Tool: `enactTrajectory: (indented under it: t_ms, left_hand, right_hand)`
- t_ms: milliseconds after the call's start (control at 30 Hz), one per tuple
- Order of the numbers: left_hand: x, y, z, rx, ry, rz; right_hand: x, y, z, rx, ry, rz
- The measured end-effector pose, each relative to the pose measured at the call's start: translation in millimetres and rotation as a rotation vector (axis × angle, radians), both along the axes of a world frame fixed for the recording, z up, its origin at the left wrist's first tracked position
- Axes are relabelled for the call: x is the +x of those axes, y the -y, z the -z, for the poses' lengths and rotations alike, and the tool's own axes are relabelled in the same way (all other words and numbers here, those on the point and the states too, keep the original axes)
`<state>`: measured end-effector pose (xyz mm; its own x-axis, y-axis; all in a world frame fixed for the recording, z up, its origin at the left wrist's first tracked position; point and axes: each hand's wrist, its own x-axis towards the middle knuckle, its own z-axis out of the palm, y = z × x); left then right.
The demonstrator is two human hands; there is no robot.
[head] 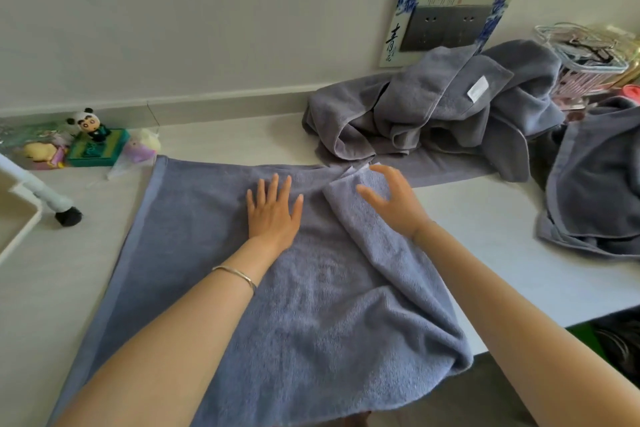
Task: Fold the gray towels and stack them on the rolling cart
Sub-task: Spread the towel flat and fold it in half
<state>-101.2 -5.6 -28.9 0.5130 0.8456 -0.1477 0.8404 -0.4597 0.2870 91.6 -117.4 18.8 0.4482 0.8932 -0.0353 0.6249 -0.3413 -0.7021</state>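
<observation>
Left hand [273, 215] lies flat on the gray towel [311, 305], with its fingers straight and a little apart, pressing down near the middle. A thin bracelet [235, 274] sits on that wrist. Right hand [391, 201] is just beside it, over a part of the towel that is folded in from the right side. Its fingers are spread wide and a bit bent, and it holds nothing; I cannot tell if it touches the cloth. The towel is spread out on the white table [485, 218], and its near edge hangs over the front. Behind the right hand is a messy pile of gray towels [433, 114] against the wall. One more gray towel [595, 184] lies at the far right. A corner of the white cart [17, 222] shows at the left, with a black wheel [68, 217]. A little panda toy [90, 126] stands by the wall, and a gray wall socket [446, 28] is above the pile.
</observation>
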Motion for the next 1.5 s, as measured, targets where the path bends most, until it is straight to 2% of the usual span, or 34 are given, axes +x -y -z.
enactTrajectory:
  t_ms: [100, 200, 267, 333, 400, 467, 500, 567, 633, 733, 833, 967, 1033, 1100, 1167, 1233, 1333, 1433, 1500]
  left_hand:
    - [16, -19, 4, -0.031, -0.019, 0.021]
    - [15, -32, 13, -0.008, -0.027, 0.034]
    - [9, -35, 22, 0.053, -0.041, 0.02]
    - [2, -33, 28, 0.092, -0.038, 0.001]
    - [-3, -29, 32, 0.124, -0.029, -0.016]
    - [-5, -28, 33, 0.144, -0.019, -0.021]
    - [-5, -28, 33, 0.141, -0.021, -0.025]
    - [-2, -29, 31, 0.106, -0.049, -0.028]
    - [3, -34, 27, 0.085, -0.044, -0.031]
    - [12, -52, 19, 0.198, 0.069, 0.03]
    - [12, -76, 12, 0.248, 0.177, 0.083]
    - [0, -94, 9, 0.189, 0.109, 0.149]
    - [-1, -96, 5, 0.146, 0.097, 0.177]
    - [2, -97, -4, 0.113, 0.147, 0.224]
    - [4, -96, -12, 0.203, 0.227, 0.222]
    - [7, -97, -14, 0.284, 0.247, 0.135]
    - [13, -99, -7, 0.199, 0.189, 0.075]
    - [14, -100, -3, 0.106, 0.193, 0.163]
    - [11, -101, -3, 0.116, 0.174, 0.252]
  right_hand:
    - [12, -33, 10, -0.035, 0.161, -0.117]
    - [27, -48, 18, -0.212, 0.33, -0.203]
    - [42, -47, 18, -0.156, 0.395, -0.234]
    - [63, -38, 12, -0.023, 0.395, -0.197]
    - [94, -32, 8, 0.066, 0.343, -0.06]
    - [124, -30, 6, 0.051, 0.239, 0.093]
    - [134, -32, 5, -0.022, 0.19, 0.121]
    - [140, -37, 6, -0.213, 0.213, 0.051]
    - [131, -44, 7, -0.32, 0.342, -0.129]
    - [124, -49, 11, -0.363, 0.447, -0.305]
    - [130, -51, 16, -0.394, 0.494, -0.335]
    - [130, -48, 25, -0.279, 0.531, -0.266]
    - [126, -48, 33, -0.199, 0.488, -0.244]
    - [125, -47, 41, -0.105, 0.45, -0.218]
    - [126, -44, 44, -0.04, 0.424, -0.15]
    - [124, -44, 46, -0.035, 0.429, -0.088]
    - [117, -48, 53, -0.048, 0.496, -0.06]
    - [112, -50, 56, -0.069, 0.526, -0.042]
    - [110, -49, 57, -0.082, 0.517, -0.025]
